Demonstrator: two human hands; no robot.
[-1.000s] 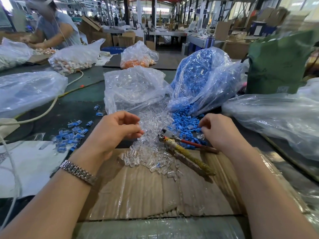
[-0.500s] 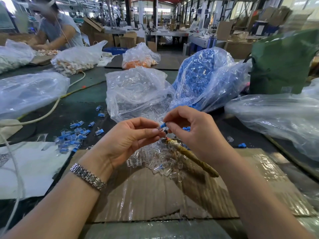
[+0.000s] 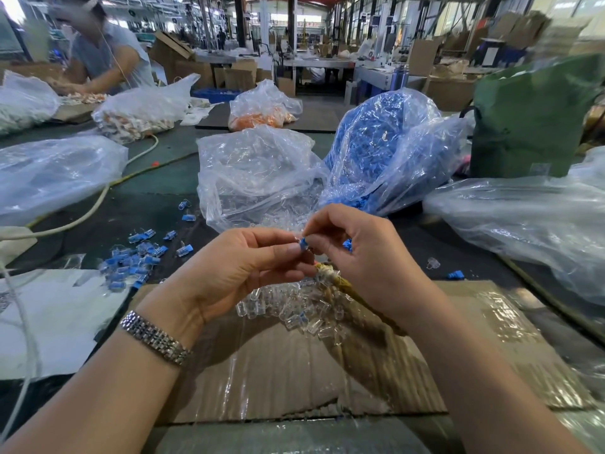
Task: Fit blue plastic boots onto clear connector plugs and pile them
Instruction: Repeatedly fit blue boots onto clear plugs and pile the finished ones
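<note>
Pinching blue boot btwn both hands, over plugs.

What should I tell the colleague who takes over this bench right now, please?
Left hand: fingertips pinch the blue boot together with the right hand; whether a clear plug sits in it is too small to tell.
Right hand: pinches the same boot and keeps a spare boot tucked in its fingers.
Supplies: loose clear plugs on the cardboard below the hands; bag of clear plugs ahead, bag of blue boots to its right.
Done: a pile of finished pieces on the left of the table.
Left: finish this piece, drop it on the pile, then work through the loose plugs.
</note>
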